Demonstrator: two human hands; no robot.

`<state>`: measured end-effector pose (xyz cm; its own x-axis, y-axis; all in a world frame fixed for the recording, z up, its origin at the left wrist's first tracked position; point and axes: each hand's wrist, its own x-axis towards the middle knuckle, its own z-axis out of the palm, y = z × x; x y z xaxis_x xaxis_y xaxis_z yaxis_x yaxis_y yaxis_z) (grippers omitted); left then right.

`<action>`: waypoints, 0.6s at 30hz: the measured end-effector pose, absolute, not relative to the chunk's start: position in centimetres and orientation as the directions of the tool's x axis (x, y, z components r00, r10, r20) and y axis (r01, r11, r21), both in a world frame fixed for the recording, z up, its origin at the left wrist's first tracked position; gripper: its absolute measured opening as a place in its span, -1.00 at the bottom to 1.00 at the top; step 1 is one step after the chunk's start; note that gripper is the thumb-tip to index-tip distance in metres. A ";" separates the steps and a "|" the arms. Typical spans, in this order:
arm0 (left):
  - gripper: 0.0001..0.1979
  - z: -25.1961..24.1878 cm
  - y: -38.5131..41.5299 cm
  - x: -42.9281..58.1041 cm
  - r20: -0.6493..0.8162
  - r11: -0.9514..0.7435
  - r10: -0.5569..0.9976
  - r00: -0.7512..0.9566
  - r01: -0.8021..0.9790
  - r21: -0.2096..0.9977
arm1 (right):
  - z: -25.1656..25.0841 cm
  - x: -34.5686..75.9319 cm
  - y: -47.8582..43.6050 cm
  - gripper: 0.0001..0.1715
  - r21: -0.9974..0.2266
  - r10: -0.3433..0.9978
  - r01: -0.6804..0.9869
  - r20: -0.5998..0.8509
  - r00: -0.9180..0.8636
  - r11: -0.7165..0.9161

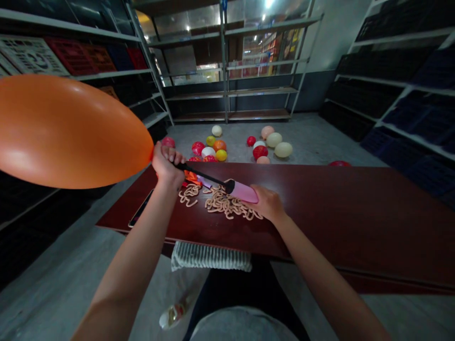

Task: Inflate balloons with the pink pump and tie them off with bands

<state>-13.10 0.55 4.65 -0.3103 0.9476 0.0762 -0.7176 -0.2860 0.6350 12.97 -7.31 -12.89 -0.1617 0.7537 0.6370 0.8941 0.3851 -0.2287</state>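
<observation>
Now | left hand [168,163] clasping orange balloon [74,132] | right hand [266,202] wrapped round pink pump [243,191] | shelved crates [67,54], contents unclear

The orange balloon [76,132] bulges; the pink pump [242,191] slants.

Head view: L hand [166,163] gripping neck of lg orange balloon [74,132] & end of blk rod [204,174]; R hand [266,202] around pink tube [244,192] at rod's other end. Dk-red surface [337,208] below: tan curly strands [227,203], limp orange piece [192,177], phone [141,209] nr L edge. Beyond: inflated balloons [274,139] on floor [309,137], metal shelving [263,92].
</observation>
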 end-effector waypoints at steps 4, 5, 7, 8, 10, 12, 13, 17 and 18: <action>-0.48 4.6 0.3 -13.3 0.061 -0.301 0.939 -0.339 -0.720 0.625 | -13.0 12.6 -7.3 -0.44 -0.222 0.756 0.899 0.635 -0.161 0.379; -0.48 4.8 0.2 -12.8 0.076 -0.313 0.936 -0.343 -0.717 0.623 | -13.1 12.8 -7.3 -0.43 -0.238 0.754 0.900 0.643 -0.136 0.365; -0.46 5.2 0.0 -11.1 0.109 -0.334 0.933 -0.343 -0.712 0.618 | -13.1 13.3 -7.4 -0.42 -0.279 0.759 0.903 0.647 -0.076 0.328; -0.45 5.4 -0.1 -10.1 0.127 -0.342 0.932 -0.339 -0.712 0.614 | -13.1 13.7 -7.5 -0.43 -0.297 0.764 0.903 0.643 -0.050 0.309; -0.44 5.5 -0.1 -7.8 0.169 -0.352 0.933 -0.317 -0.711 0.609 | -12.9 14.3 -7.6 -0.45 -0.323 0.773 0.904 0.634 -0.012 0.279; -0.43 5.1 0.1 -5.4 0.223 -0.359 0.933 -0.282 -0.707 0.610 | -12.8 14.6 -7.6 -0.46 -0.338 0.770 0.904 0.638 0.018 0.260; -0.43 4.7 0.2 -4.1 0.252 -0.362 0.932 -0.261 -0.704 0.611 | -12.8 14.7 -7.6 -0.47 -0.346 0.765 0.904 0.643 0.034 0.250; -0.44 2.0 0.3 0.8 0.297 -0.337 0.937 -0.182 -0.693 0.637 | -13.0 14.7 -7.4 -0.46 -0.390 0.758 0.900 0.643 0.115 0.194; -0.44 1.2 0.2 1.8 0.285 -0.319 0.944 -0.168 -0.690 0.650 | -13.2 14.8 -7.3 -0.46 -0.402 0.762 0.898 0.634 0.132 0.178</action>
<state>1.83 0.24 1.25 -0.1682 0.9436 0.2853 -0.6898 -0.3194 0.6497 14.75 -7.31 -13.19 0.1321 0.7624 0.6335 0.8982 0.1783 -0.4018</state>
